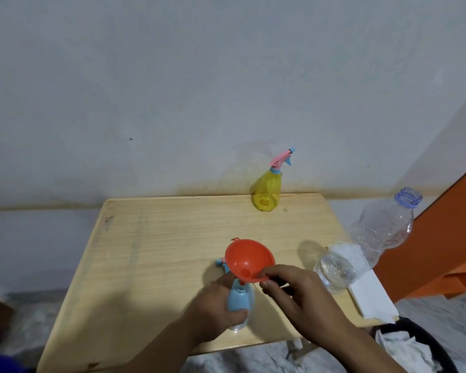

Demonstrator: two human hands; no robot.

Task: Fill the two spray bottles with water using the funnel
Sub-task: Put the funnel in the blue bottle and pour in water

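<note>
Funnel on blue bottle — wooden table, grey wall

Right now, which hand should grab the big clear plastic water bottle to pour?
Probably the right hand: it only pinches the red plastic funnel's rim, beside the clear bottle. The left hand steadies the blue spray bottle.

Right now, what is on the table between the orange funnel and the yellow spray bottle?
Nothing. In the head view, only bare wood of the table lies between the funnel and the yellow bottle.
</note>
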